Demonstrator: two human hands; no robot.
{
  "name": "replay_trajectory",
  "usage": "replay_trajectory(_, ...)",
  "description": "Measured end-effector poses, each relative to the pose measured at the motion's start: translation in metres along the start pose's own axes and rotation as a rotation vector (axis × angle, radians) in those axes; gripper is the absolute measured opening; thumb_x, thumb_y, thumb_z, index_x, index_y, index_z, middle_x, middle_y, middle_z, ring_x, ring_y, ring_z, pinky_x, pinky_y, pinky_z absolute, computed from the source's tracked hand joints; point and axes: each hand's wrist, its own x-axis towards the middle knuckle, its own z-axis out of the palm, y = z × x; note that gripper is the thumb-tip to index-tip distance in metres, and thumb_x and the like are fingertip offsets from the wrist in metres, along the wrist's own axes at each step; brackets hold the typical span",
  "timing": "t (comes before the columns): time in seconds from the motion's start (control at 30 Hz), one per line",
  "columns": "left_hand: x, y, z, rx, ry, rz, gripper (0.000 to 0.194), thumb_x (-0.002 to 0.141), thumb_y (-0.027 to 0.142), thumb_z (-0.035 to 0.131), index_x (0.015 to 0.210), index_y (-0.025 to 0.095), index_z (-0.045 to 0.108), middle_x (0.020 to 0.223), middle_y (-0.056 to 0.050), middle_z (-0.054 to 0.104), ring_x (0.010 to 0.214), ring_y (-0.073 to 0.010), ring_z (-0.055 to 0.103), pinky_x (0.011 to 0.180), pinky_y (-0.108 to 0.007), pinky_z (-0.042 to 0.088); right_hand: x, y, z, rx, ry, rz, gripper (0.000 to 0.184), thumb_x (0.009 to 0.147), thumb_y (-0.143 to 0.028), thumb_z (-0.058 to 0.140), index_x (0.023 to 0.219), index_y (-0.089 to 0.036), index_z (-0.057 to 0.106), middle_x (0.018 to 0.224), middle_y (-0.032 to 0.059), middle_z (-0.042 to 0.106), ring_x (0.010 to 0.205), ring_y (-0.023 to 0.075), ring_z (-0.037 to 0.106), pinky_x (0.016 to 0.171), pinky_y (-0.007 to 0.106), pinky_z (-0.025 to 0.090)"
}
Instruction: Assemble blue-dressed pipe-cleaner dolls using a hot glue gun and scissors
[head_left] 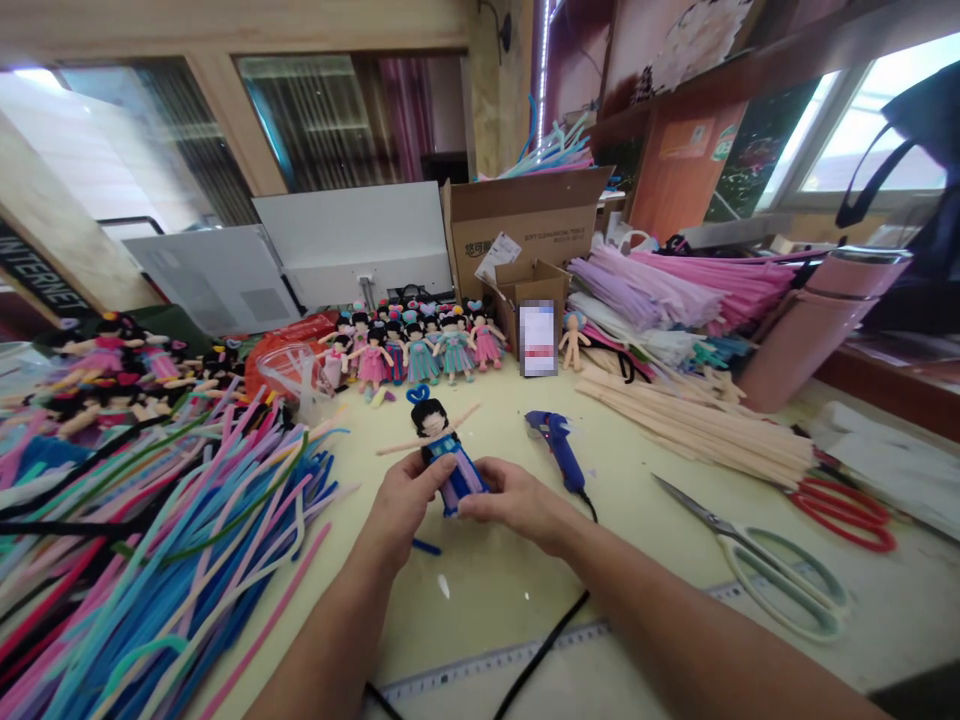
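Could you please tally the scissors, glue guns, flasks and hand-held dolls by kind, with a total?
Scissors: 2 (green-handled pair, red-handled pair)
Glue gun: 1
Pink flask: 1
Held doll: 1
Total: 5

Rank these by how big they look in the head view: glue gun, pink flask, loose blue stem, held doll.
1. Pink flask, clearly largest
2. Held doll, arms outstretched
3. Glue gun, cord not counted
4. Loose blue stem, a thin, short piece
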Motion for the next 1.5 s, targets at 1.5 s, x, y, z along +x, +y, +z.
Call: replay_trajectory(1.5,-0.007,0.007,0.006,0.151,-0.059,0.112,0.036,0.063,0.045,0.069,0.084,0.016,0.07,0.075,-0.003,0.07,0.069,-0.0207,0.061,0.065,-0.03,0.046,0.001,-0.005,-0.001,0.138,0.123,-0.131,0.039,0.071,-0.039,0.067,0.103,-0.017,0.062,0.092,0.0047,0.066,0.084,0.0169,0.06,0.074,0.031,0.047)
